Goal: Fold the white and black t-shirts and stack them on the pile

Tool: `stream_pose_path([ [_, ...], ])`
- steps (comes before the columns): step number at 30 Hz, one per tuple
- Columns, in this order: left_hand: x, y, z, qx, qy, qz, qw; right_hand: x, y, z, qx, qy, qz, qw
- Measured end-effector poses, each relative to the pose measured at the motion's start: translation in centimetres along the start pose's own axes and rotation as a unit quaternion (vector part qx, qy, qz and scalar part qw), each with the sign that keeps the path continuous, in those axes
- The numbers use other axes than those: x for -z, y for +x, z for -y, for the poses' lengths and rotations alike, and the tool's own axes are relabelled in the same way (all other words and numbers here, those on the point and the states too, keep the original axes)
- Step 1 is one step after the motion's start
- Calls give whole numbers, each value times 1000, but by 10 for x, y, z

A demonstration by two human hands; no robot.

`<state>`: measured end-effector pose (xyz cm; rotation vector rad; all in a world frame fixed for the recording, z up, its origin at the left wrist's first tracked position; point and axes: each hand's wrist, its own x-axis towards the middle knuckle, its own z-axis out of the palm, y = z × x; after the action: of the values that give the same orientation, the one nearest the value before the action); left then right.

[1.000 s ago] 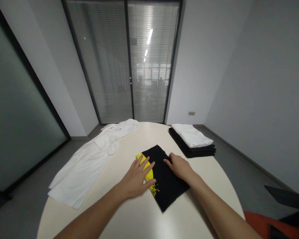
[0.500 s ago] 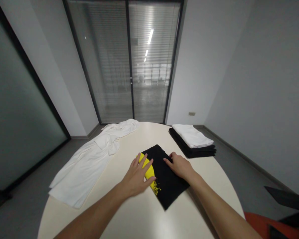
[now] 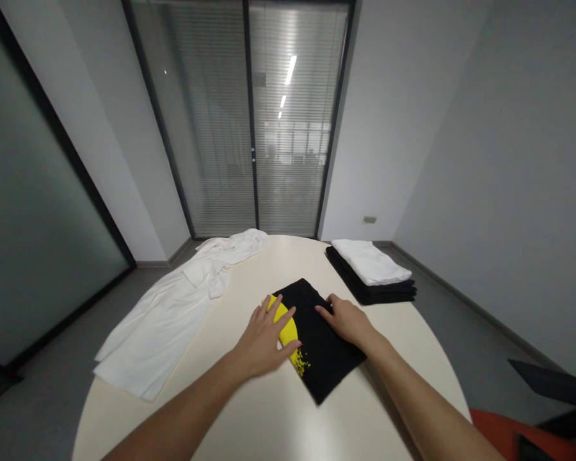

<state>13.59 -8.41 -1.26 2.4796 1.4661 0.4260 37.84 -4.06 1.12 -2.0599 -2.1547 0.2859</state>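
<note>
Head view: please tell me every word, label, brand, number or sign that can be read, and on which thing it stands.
None can be read.
The folded black cloth bears a yellow print, partly covered by the left hand; its uncovered part shows no readable letters or numbers.

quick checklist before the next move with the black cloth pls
1. Left hand on the yellow print: ok, fingers spread.
2. Right hand touching the black cloth: ok.
3. Right hand pinching its edge: cannot tell.
4. Black cloth's underside smooth: cannot tell, hidden.
5. Folded stack apart from the black cloth: ok.
6. Loose white cloth neatly folded: not ok, stretched out and rumpled.
</note>
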Motion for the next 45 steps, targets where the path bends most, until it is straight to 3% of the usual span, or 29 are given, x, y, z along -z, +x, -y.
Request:
stream_pose_path([
  [13,0,2,1,5,8,7,1000,5,-3,3,-7,8,12,1000],
  [18,-1,2,2,-19,15,-26,999,3,-1,-1,-2,20,7,1000],
  [23,-2,2,2,-24,12,9,1000,1,2,-4,11,38,-2,999],
  [27,-5,4,5,-3,-5,-23,1000,6,4,-7,35,93,-20,995],
  [33,-13,9,12,70,-15,-62,996,36,15,-17,52,164,-78,982],
  [40,-16,8,15,70,-7,-60,996,90,47,-15,94,158,-118,976],
  [45,-14,7,16,63,3,-50,997,128,77,-19,60,135,-162,976],
])
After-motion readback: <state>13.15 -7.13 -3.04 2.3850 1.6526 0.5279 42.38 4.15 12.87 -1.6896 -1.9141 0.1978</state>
